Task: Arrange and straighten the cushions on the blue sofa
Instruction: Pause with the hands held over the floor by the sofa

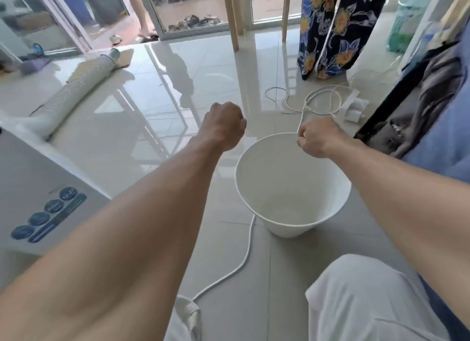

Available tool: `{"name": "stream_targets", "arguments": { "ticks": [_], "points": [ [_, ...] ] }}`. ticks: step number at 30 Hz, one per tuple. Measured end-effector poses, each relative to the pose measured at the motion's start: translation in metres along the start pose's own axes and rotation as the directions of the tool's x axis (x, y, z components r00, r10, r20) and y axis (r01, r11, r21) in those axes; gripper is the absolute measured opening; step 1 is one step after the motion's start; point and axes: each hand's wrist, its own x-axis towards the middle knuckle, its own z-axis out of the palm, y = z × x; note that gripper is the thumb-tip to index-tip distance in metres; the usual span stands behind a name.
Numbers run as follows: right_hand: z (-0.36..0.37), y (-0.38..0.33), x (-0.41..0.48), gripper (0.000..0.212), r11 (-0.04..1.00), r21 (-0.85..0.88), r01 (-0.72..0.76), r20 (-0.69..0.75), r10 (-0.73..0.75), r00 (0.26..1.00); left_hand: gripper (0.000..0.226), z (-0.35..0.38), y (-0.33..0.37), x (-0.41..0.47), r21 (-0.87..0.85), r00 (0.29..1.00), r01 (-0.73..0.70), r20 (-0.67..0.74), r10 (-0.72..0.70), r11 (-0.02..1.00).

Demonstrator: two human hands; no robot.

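Note:
The blue sofa (442, 147) shows only at the right edge, with a grey crumpled cloth (432, 96) lying on it; no cushion is plainly visible. My left hand (223, 128) is held out over the floor with fingers curled into a fist, holding nothing I can see. My right hand (318, 137) hovers above the rim of a white bucket (292, 188) and pinches a thin white cord (302, 119) that runs back to a loose coil on the tiles.
A white appliance (38, 188) with a ribbed hose (84, 86) stands at the left. A power strip (354, 109) and cable loops lie near the sofa. A floral cloth (330, 30) hangs at the back. A person's legs (140, 12) stand beyond the glass doors.

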Motion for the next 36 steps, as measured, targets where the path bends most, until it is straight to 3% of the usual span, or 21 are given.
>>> {"name": "stream_targets", "arguments": {
  "ticks": [7, 13, 19, 28, 36],
  "points": [
    [0.11, 0.001, 0.016, 0.035, 0.999, 0.044, -0.008, 0.182, 0.0, 0.983, 0.026, 0.044, -0.052, -0.016, 0.062, 0.989, 0.142, 0.037, -0.145, 0.988],
    [0.171, 0.006, 0.014, 0.047, 0.988, 0.134, -0.077, 0.291, 0.035, 0.956, 0.023, 0.076, -0.075, -0.031, 0.08, 0.982, 0.171, 0.069, -0.176, 0.982],
    [0.125, 0.005, 0.014, 0.049, 0.991, 0.131, -0.031, 0.202, 0.004, 0.979, 0.024, 0.067, -0.058, -0.028, 0.065, 0.989, 0.134, 0.051, -0.138, 0.989],
    [0.035, 0.033, -0.009, 0.07, 0.997, 0.003, 0.077, -0.102, -0.077, 0.992, 0.024, 0.058, -0.017, 0.001, -0.034, 0.999, 0.043, 0.034, -0.041, 0.999],
    [0.086, 0.071, -0.048, 0.077, 1.0, 0.008, 0.029, 0.021, -0.029, 0.999, 0.023, 0.141, -0.004, 0.006, 0.002, 0.988, -0.049, 0.149, 0.048, 0.999]
  ]
}}
